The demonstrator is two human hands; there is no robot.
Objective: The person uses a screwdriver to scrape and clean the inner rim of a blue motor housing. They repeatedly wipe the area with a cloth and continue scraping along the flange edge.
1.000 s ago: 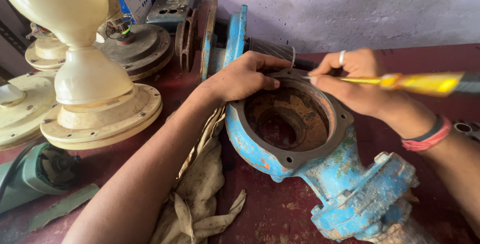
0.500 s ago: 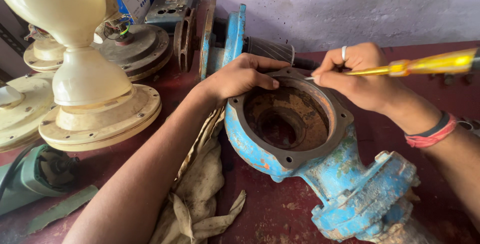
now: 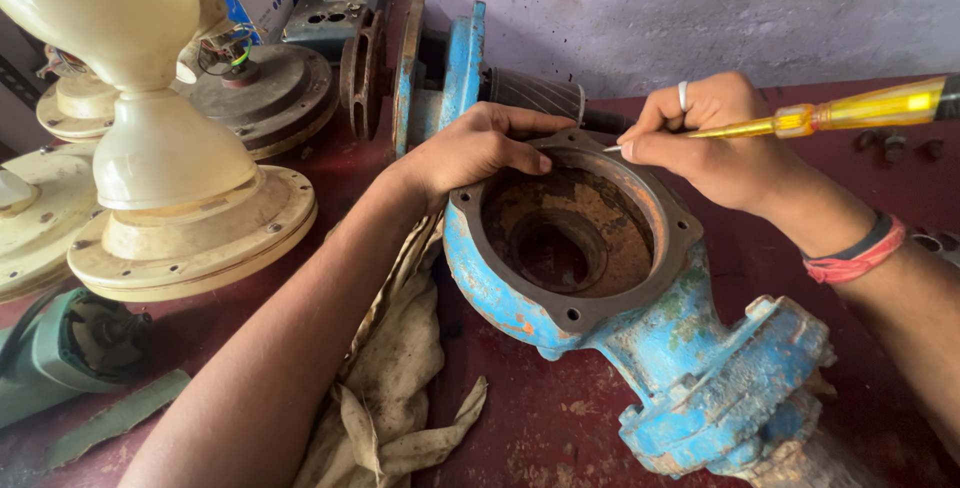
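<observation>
Fingers (image 3: 655, 138) of the right hand (image 3: 715, 138) pinch the yellow-handled screwdriver (image 3: 850, 110), its tip on the far rim of the blue pump casing (image 3: 620, 288). Left-hand fingers (image 3: 520, 153) press together over the near-left rim, steadying it. Below both hands gapes the rusty bore; whether the tip sits in a seam or on gasket residue is hard to tell. Scraping well likely means a low blade angle and short strokes. Left of the fingers lie a dirty rag (image 3: 400, 388) and cream fan parts (image 3: 170, 198) on the red desk (image 3: 560, 428).

Left hand (image 3: 480, 153) palm-down, right hand (image 3: 715, 138) seemingly pinched, fingers (image 3: 640, 143) curled.
</observation>
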